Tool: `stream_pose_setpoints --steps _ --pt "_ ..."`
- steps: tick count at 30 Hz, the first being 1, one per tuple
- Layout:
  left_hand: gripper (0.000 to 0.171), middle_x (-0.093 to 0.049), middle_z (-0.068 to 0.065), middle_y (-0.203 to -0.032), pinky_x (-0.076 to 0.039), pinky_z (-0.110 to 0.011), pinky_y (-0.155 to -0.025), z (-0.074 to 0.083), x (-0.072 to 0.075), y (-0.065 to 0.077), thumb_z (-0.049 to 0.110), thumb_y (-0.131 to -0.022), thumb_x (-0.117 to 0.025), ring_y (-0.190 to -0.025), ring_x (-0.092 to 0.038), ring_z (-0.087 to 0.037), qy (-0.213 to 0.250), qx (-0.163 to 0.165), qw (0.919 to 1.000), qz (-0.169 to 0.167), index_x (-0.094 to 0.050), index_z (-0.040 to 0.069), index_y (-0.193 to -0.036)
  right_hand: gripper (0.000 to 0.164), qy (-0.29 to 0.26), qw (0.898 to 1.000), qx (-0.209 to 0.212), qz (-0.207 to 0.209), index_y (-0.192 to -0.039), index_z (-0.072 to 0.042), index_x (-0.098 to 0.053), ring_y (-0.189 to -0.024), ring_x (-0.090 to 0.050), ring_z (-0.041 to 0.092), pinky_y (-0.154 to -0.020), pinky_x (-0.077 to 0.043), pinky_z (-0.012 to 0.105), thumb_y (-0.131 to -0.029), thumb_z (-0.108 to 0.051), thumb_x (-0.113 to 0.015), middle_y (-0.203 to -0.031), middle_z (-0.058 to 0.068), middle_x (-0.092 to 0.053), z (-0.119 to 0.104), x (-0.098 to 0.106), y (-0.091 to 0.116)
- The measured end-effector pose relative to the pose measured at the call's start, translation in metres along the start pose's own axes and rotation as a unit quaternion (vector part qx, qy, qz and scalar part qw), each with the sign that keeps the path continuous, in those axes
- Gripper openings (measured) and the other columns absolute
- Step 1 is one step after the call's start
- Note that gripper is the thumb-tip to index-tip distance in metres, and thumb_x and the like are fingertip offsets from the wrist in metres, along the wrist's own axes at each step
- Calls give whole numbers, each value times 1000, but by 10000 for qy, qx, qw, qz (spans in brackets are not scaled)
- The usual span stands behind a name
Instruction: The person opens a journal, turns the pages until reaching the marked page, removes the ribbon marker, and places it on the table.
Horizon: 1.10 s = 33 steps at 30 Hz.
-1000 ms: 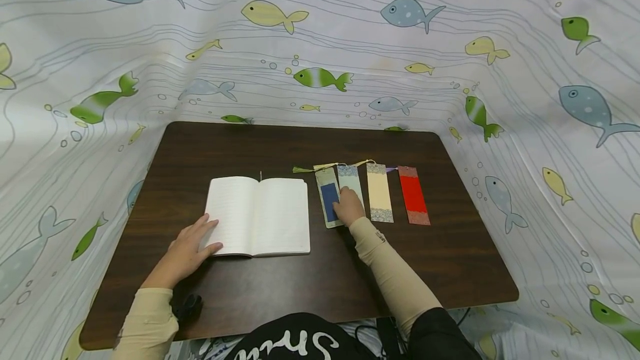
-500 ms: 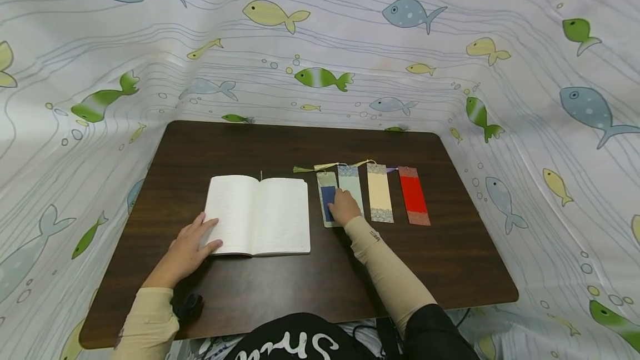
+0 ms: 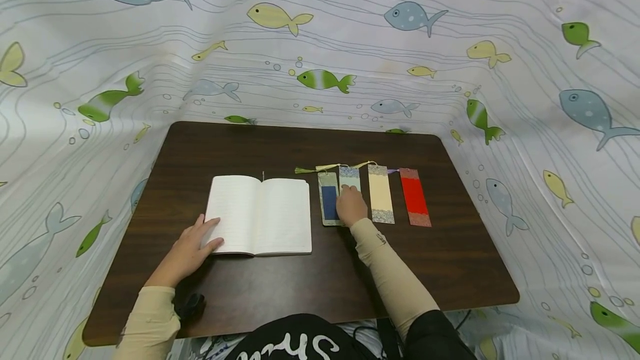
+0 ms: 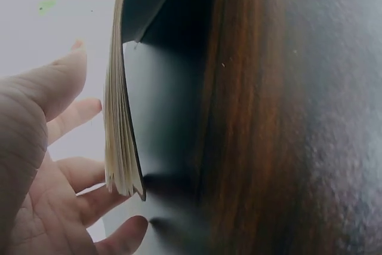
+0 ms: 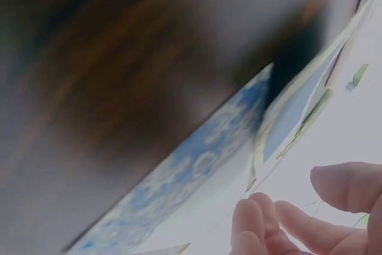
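Note:
A notebook (image 3: 285, 218) lies open at blank lined pages. My left hand (image 3: 187, 251) rests at its left side with fingers extended over the page; in the left wrist view the page edges (image 4: 119, 135) stand beside the fingers. A light blue bookmark (image 3: 349, 175) with a floral end is partly covered by my right hand (image 3: 352, 206). To its left lies a pale green bookmark (image 3: 329, 201) with a dark blue panel, close by that hand. In the right wrist view the thumb and fingers (image 5: 349, 186) are apart, nothing visible between them.
Right of that hand lie a cream bookmark (image 3: 381, 190) and a red bookmark (image 3: 414, 196). Thin tassels (image 3: 327, 167) stretch along the bookmarks' upper ends. The brown table (image 3: 280, 288) has a fish-patterned cloth (image 3: 320, 32) around it.
The pale green bookmark, tilted a second ago, now lies straighter, its top shifted right. My right hand moved slightly left, then back right over the light blue bookmark. My left hand stayed put.

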State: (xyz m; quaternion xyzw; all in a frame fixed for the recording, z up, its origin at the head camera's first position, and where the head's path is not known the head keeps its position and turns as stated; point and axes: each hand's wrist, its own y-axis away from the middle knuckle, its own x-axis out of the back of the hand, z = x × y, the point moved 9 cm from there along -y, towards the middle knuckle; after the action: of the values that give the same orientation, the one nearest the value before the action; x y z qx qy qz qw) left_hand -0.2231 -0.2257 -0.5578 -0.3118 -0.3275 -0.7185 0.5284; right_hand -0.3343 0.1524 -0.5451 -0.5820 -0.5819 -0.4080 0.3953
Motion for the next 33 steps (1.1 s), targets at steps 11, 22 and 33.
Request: stream_pose_setpoints --steps 11,22,33 --pt "59 -13 -30 -156 -25 -73 -100 23 24 2 41 -99 -52 -137 -23 -54 689 -208 9966 395 -42 4 -144 43 -1483 9774 1025 -1107 -140 2 -45 -97 -59 24 -81 -49 38 -102 -18 -48 -117 14 -59 -60 -26 36" --pt "71 -27 -20 -156 -34 -63 -103 131 -4 -9 32 -100 -53 -138 -33 -43 715 -1808 9809 -7 -13 16 -156 45 -2432 9584 327 -1460 -145 2 -36 -102 -60 26 -81 -49 41 -106 -20 -36 -128 18 -56 -59 -31 39" --pt "61 -40 -3 -152 -39 -65 -94 142 -85 -15 53 -90 -58 -137 -37 -38 -2082 -1776 9617 -172 -50 22 -143 45 -1850 9691 1243 -1061 -143 -1 -43 -139 -36 31 -112 -32 46 -103 -22 -45 -151 17 -38 -79 -22 43"
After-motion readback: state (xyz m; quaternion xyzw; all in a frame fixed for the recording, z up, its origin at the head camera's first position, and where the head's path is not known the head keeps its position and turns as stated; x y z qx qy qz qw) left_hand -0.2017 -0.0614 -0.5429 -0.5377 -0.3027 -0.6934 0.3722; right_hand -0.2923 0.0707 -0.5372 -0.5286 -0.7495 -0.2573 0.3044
